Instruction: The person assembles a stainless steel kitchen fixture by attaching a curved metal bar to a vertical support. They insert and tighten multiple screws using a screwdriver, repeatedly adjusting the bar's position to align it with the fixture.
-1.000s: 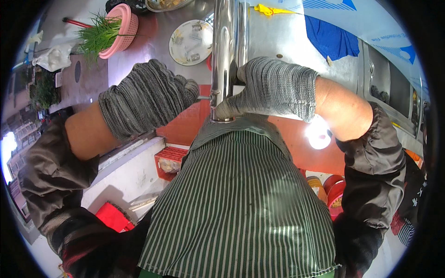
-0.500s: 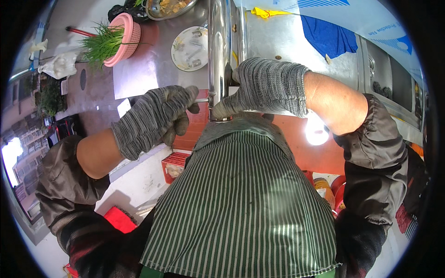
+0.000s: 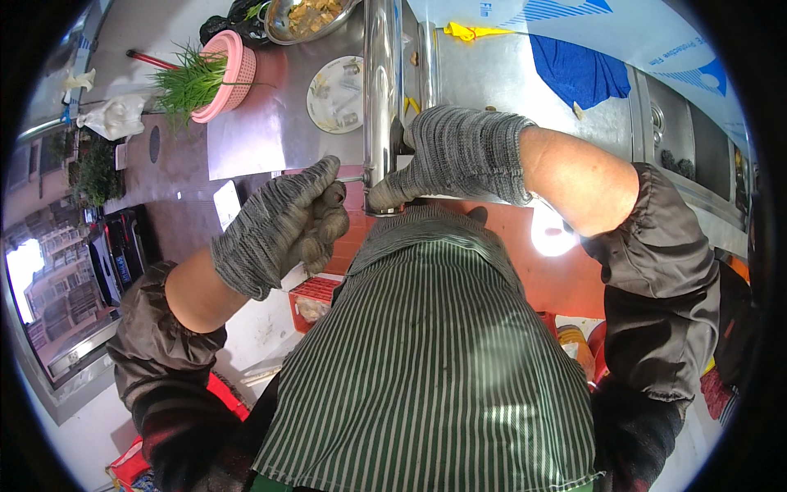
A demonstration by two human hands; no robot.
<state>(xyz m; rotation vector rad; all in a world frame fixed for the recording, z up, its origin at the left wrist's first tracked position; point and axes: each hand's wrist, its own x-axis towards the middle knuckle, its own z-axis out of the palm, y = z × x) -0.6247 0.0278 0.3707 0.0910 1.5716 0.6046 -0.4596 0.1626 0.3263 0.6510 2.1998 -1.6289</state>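
A shiny upright metal tube (image 3: 382,90) runs down the middle of the view to its lower end above my striped apron (image 3: 426,353). My right hand (image 3: 463,156), in a grey knit glove, is wrapped round the tube's lower part from the right, thumb near its end. On the other side my gloved left hand (image 3: 283,225) is closed, thumb and forefinger together by a thin metal rod (image 3: 352,178). That rod reaches the tube's side just above its lower end. Its far end and tip shape are hidden by my fingers.
Left of the tube, a steel counter holds a patterned plate (image 3: 338,94), a pink basket of green stalks (image 3: 238,78) and a metal bowl of food (image 3: 303,18). To the right lie a blue cloth (image 3: 578,70), a yellow cloth (image 3: 471,31) and a sink (image 3: 697,123).
My left forearm has swung inward and the left hand has turned, its lower fingers shifting toward the tube. My right hand keeps its hold on the tube. The whole view has shifted slightly.
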